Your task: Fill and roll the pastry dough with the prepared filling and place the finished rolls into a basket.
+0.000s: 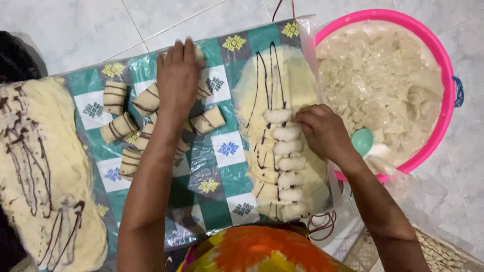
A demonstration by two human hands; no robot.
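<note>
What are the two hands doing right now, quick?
Left hand: open, flat, palm down on the rolled pieces, gripping nothing.
Right hand: fingers curled at the row of banana pieces on the dough sheet; grip cannot be told.

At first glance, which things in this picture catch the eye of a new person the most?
The bright pink basin at the right, full of pale banana pieces, stands out first. In the middle, the right hand touches a row of banana pieces on a flat dough sheet with dark chocolate lines. The left hand rests on rolled pieces on the green checked cloth.
</note>
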